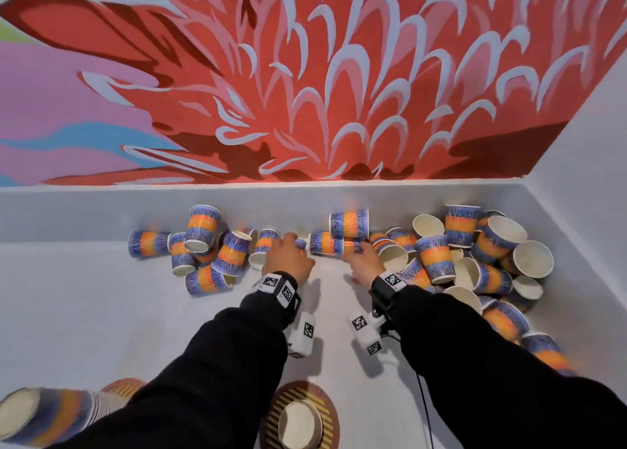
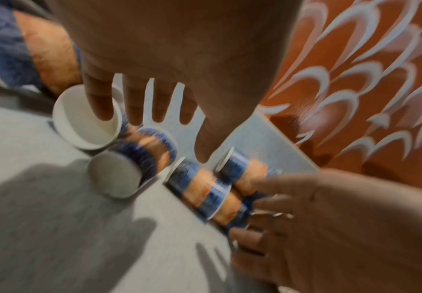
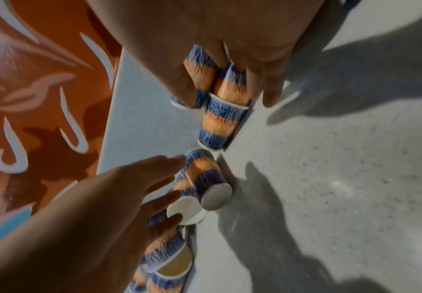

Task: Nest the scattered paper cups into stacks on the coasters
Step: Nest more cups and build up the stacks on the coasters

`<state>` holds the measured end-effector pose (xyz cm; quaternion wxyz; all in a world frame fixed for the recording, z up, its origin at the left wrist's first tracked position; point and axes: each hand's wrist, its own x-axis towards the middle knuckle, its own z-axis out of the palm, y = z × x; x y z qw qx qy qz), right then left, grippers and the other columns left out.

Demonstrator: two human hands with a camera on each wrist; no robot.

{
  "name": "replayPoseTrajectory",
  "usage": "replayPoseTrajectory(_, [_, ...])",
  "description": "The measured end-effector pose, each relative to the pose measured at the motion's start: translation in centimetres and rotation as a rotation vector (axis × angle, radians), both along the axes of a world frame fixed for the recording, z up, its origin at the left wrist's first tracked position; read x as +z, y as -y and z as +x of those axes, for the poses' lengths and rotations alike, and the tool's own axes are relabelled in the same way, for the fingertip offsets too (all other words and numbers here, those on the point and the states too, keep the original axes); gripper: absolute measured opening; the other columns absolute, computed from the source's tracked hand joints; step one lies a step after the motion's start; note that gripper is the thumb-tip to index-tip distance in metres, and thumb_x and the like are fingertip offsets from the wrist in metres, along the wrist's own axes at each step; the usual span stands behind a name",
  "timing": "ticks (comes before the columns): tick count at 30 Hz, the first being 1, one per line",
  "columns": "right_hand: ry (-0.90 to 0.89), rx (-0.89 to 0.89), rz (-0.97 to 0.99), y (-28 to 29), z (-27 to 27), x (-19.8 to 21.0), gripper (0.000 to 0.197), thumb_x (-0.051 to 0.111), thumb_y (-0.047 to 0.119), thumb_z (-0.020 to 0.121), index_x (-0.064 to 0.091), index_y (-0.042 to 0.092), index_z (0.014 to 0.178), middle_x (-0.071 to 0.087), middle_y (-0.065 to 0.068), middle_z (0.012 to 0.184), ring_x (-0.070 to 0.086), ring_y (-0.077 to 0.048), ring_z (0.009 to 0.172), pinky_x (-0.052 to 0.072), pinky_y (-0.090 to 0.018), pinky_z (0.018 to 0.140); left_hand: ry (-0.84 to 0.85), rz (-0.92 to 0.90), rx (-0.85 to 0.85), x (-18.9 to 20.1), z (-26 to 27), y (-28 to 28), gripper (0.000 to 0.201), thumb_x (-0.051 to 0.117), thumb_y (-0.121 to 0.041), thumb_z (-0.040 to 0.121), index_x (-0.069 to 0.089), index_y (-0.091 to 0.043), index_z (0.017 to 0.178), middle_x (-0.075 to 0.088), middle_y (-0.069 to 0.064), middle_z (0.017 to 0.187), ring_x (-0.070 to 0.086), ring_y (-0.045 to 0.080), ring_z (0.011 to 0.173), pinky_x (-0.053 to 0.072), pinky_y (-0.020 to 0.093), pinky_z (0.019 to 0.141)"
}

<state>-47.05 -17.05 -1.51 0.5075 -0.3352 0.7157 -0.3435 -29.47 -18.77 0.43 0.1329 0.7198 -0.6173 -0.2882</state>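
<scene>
1. Closest to the head camera is a round striped coaster (image 1: 325,401) with a stack of paper cups (image 1: 300,423) standing on it, mouth up. A second, taller stack (image 1: 44,414) leans at the near left, and a second coaster (image 1: 124,386) peeks out just behind it.
2. Farther out, loose cups lie all along the back wall of the white desk (image 1: 101,313). One heap (image 1: 207,245) is on the left and a bigger heap (image 1: 475,255) is on the right.
3. Both hands reach to the gap in the middle. The left hand (image 1: 288,258) has its fingers (image 2: 139,103) spread out straight, not holding anything. They hang just over a cup lying on its side (image 2: 134,164), with its flat bottom facing the wrist.
4. The right hand (image 1: 364,260) has loose, open fingers (image 3: 271,87) on both sides of two nested cups (image 3: 220,111) lying on the desk. It does not seem to grip them yet.
5. Those two cups lie lengthwise, left to right, along the wall. One end points at the left hand and the other sits under the right hand.
6. The right hand is nearer to the nested pair. The left hand is nearer to the single cup. I think each hand will pick up its own one next.
</scene>
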Motion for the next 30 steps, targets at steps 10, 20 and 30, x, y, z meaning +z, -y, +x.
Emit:
replayPoseTrajectory(10, [-0.265,-0.022,-0.065,2.6,1.9,-5.4,0.062,0.078,0.034,0.083,0.051,0.02,0.137,0.051,-0.01,0.134,0.056,-0.032,0.123,0.046,-0.049,0.111,0.093,0.074,0.068,-4.6,-0.7,1.9,0.038,0.079,-0.026,0.084,0.05,-0.025,0.109,0.039,0.01,0.139,0.06,0.038,0.113,0.051,0.048,0.102])
replayPoseTrajectory(20, [-0.259,-0.126,-0.157,2.4,1.1,-5.2,0.02,0.072,0.024,0.091,0.067,0.031,0.072,0.076,0.001,0.088,0.07,-0.029,0.088,0.059,-0.044,0.083,-0.15,0.016,0.183,-4.7,-0.6,2.3,0.045,0.079,-0.012,0.086,0.049,-0.007,0.119,0.049,0.014,0.13,0.046,0.023,0.096,0.036,0.028,0.087])
replayPoseTrajectory(30, [-0.265,-0.093,-0.291,-0.7,-1.9,-1.4,0.017,0.07,0.022,0.094,0.08,0.028,0.08,0.074,-0.001,0.073,0.068,-0.021,0.052,0.057,-0.036,0.047,-0.473,-0.213,0.48,-1.4,0.3,1.1,0.054,0.072,-0.034,0.069,0.064,-0.022,0.121,0.064,0.006,0.122,0.062,0.029,0.108,0.052,0.041,0.093])
